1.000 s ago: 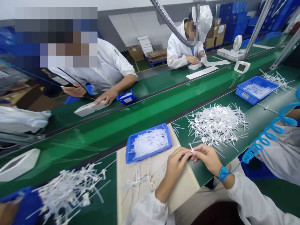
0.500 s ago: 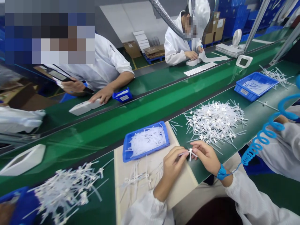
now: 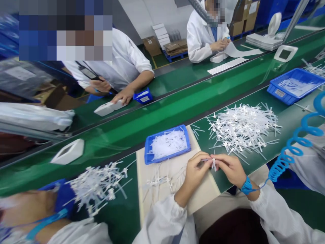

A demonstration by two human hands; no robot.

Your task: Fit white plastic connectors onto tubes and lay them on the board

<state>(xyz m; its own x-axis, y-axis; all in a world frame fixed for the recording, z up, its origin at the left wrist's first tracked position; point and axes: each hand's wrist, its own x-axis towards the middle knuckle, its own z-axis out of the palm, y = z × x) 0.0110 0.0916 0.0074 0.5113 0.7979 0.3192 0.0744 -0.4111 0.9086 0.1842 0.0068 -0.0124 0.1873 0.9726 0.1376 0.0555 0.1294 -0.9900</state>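
Note:
My left hand (image 3: 195, 172) and my right hand (image 3: 230, 168) meet over the bench edge, both pinched on one small white plastic tie piece (image 3: 212, 162) held between their fingertips. A blue strap (image 3: 245, 186) circles my right wrist, with a blue coiled cord (image 3: 291, 149) running off it. Just beyond my hands lies a blue tray (image 3: 148, 158) of thin white strips and a big loose heap of white tie pieces (image 3: 242, 127). A few finished pieces (image 3: 158, 181) rest on the beige mat (image 3: 203, 193) under my left hand.
A green conveyor belt (image 3: 162, 112) runs across in front. Across it, two people in white coats work; one hand rests on a white casing (image 3: 108, 108). Another white casing (image 3: 68, 152) rides the belt. A second blue tray (image 3: 294, 84) sits far right. A neighbour's tie heap (image 3: 101, 184) lies left.
The view has shifted, so everything sits further right and lower. My hands stay together on the white piece, turning it slightly between the fingertips. The casing on the belt has come nearer.

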